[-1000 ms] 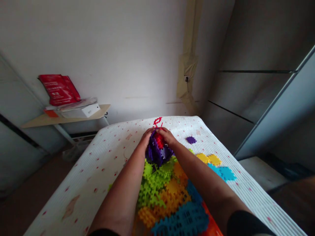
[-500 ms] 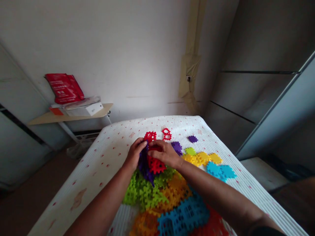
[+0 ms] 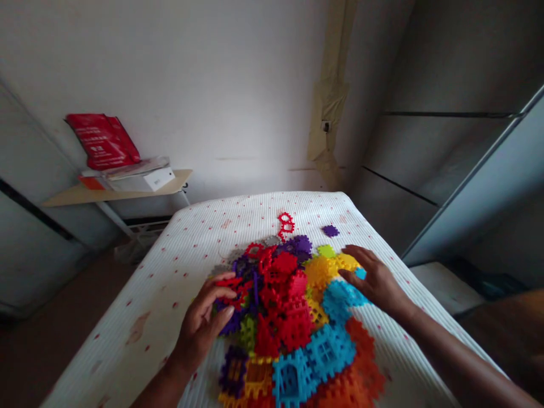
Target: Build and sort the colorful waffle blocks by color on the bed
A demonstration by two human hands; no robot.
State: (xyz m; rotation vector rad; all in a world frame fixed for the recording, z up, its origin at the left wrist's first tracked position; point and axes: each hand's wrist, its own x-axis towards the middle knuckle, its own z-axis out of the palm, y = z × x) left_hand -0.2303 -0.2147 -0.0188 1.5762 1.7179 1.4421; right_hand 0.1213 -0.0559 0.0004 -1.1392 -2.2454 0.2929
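Observation:
Interlocking plastic tiles lie heaped on a white dotted cloth (image 3: 170,272). At the heap's left side is my left hand (image 3: 204,317), fingers and thumb apart. Its fingers lie against a red tile (image 3: 229,283) at the edge; I cannot tell whether they press on it. My right hand (image 3: 374,280) hovers over the right side, open, thumb apart from the fingers, close to yellow tiles (image 3: 321,272) and blue tiles (image 3: 340,297). Red tiles (image 3: 293,323) cover the middle of the heap, with purple tiles (image 3: 300,245) behind them. Toothed edges and window-like cut-outs show on several tiles.
A lone purple tile (image 3: 330,230) and a few linked red frames (image 3: 286,222) lie toward the far edge. Orange tiles (image 3: 352,385) are nearest me. At left, a small table (image 3: 182,180) bears a red bag (image 3: 102,141) and a white box (image 3: 157,178). A cabinet stands right.
My hands have parted, letting go of the purple and red tiles they held together. Those tiles now spread over the green and yellow ones. My right hand has moved right, my left hand left and nearer.

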